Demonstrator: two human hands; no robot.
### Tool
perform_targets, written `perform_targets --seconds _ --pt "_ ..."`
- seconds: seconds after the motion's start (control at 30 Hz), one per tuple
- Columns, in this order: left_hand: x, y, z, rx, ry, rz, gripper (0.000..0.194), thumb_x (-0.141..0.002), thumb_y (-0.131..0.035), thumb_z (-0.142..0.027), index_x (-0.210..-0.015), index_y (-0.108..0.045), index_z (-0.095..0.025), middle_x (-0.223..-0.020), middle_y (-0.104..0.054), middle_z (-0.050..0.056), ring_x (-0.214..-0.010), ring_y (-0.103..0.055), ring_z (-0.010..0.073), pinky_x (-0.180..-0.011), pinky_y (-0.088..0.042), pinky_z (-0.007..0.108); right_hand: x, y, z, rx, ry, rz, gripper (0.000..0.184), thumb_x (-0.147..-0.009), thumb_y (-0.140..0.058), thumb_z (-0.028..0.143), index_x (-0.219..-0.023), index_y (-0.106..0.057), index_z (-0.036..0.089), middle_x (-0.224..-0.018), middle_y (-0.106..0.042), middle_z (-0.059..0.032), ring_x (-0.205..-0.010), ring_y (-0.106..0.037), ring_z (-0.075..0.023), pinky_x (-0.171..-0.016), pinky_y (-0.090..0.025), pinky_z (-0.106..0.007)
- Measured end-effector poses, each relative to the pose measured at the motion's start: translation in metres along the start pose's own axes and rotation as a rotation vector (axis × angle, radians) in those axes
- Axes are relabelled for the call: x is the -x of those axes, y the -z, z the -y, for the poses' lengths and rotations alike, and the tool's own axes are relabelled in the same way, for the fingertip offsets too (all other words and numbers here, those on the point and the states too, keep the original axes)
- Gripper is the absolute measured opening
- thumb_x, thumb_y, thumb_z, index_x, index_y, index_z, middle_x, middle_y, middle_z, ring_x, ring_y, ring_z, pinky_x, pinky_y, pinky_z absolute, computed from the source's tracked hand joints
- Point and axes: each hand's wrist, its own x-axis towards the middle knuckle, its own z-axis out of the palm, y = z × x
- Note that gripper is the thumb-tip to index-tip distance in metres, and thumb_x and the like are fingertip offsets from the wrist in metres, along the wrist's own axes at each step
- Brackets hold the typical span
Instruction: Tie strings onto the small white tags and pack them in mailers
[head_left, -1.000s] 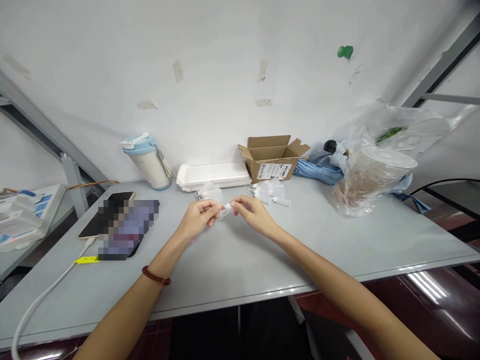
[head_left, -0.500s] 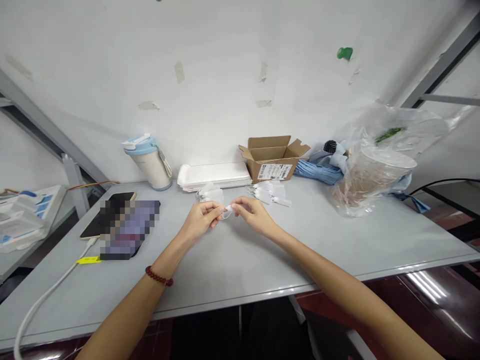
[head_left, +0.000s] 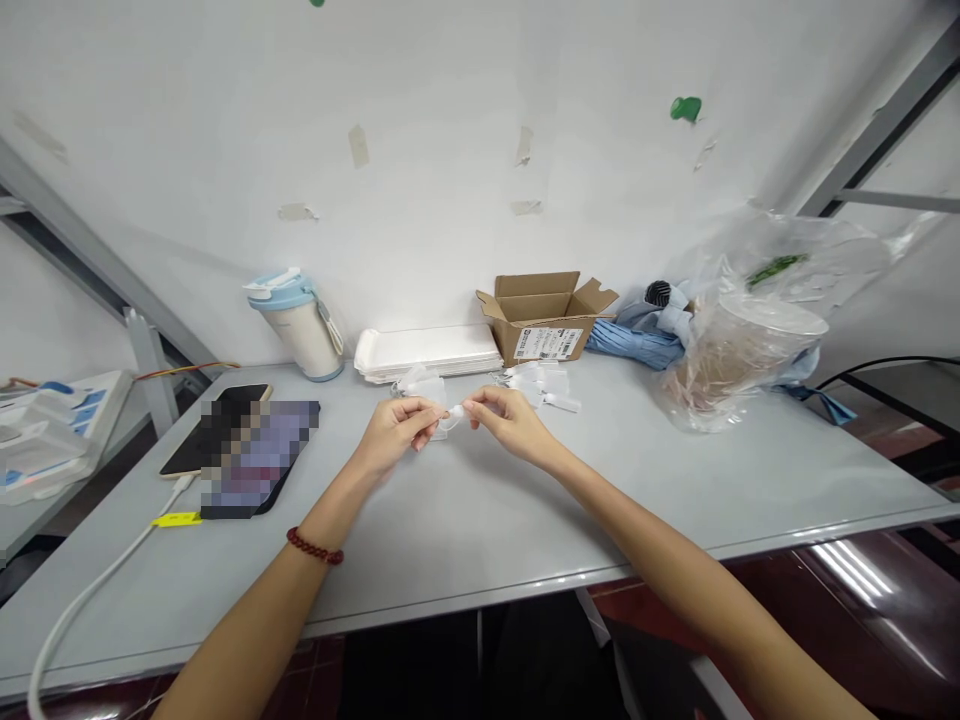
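Both hands meet above the middle of the grey table (head_left: 480, 520). My left hand (head_left: 394, 435) and my right hand (head_left: 508, 422) each pinch an end of a small white piece (head_left: 453, 414) held between them. Its exact shape is too small to make out. Just behind the left hand lies a little heap of clear bags (head_left: 420, 381). Behind the right hand lies a pile of small white parts (head_left: 544, 385). A red bead bracelet (head_left: 314, 547) sits on my left wrist.
Along the wall stand a blue-lidded cup (head_left: 296, 322), a stack of white trays (head_left: 427, 351), an open cardboard box (head_left: 544, 316), a blue folded umbrella (head_left: 637, 335) and a plastic bag with a container (head_left: 750, 335). A phone (head_left: 225, 430) with white cable (head_left: 90, 595) lies left.
Both hands have shifted slightly away from me while keeping the small white piece pinched between them. Nothing else has moved.
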Motion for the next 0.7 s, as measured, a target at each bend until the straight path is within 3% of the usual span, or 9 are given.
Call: perform_targets --seconds 0.27,0.37,0.53,0.63,0.7 --pt "-0.002 0.007 0.002 0.019 0.001 -0.040 0.024 -0.075 -0.062 -0.035 -0.067 -0.067 -0.013 -0.052 -0.053 -0.002 -0.042 -0.042 0.0063 -0.043 -0.030 0.022 0.001 -0.002 0.000 -0.037 -0.002 0.003 0.022 -0.087 -0.049 0.032 -0.075 -0.059 0.016 -0.067 -0.060 0.0016 -0.056 -0.045 -0.0076 -0.057 -0.034 -0.022" --pt "-0.003 0.011 0.003 0.004 0.002 0.001 0.027 -0.078 -0.060 -0.039 -0.072 -0.067 -0.013 -0.056 -0.055 -0.001 -0.043 -0.044 0.0066 -0.045 -0.031 0.022 0.001 -0.003 -0.001 -0.039 -0.001 -0.017 0.022 -0.087 -0.050 0.031 -0.076 -0.060 0.016 -0.067 -0.061 0.0015 -0.057 -0.047 -0.0081 -0.057 -0.035 -0.022" --pt "-0.002 0.012 0.000 -0.055 0.024 0.054 0.024 -0.072 -0.068 -0.035 -0.064 -0.061 -0.014 -0.056 -0.054 -0.002 -0.045 -0.043 0.0061 -0.046 -0.031 0.021 0.002 -0.008 -0.004 -0.026 0.001 0.008 0.020 -0.088 -0.050 0.032 -0.082 -0.061 0.016 -0.073 -0.065 -0.0003 -0.063 -0.054 -0.0099 -0.060 -0.038 -0.022" --pt "-0.003 0.017 -0.002 -0.052 0.021 -0.026 0.023 -0.069 -0.070 -0.035 -0.064 -0.062 -0.014 -0.054 -0.053 -0.003 -0.044 -0.042 0.0063 -0.045 -0.030 0.021 -0.002 -0.005 -0.010 0.062 0.025 -0.031 0.021 -0.090 -0.048 0.033 -0.088 -0.060 0.016 -0.079 -0.066 -0.0024 -0.071 -0.058 -0.0123 -0.064 -0.040 -0.024" --pt "-0.006 0.023 -0.001 -0.025 0.012 -0.136 0.022 -0.067 -0.071 -0.034 -0.065 -0.063 -0.014 -0.055 -0.052 -0.003 -0.043 -0.041 0.0061 -0.045 -0.029 0.022 -0.006 0.002 -0.016 0.243 0.060 -0.083 0.021 -0.091 -0.046 0.031 -0.093 -0.059 0.015 -0.086 -0.066 -0.0058 -0.078 -0.058 -0.0151 -0.069 -0.042 -0.027"
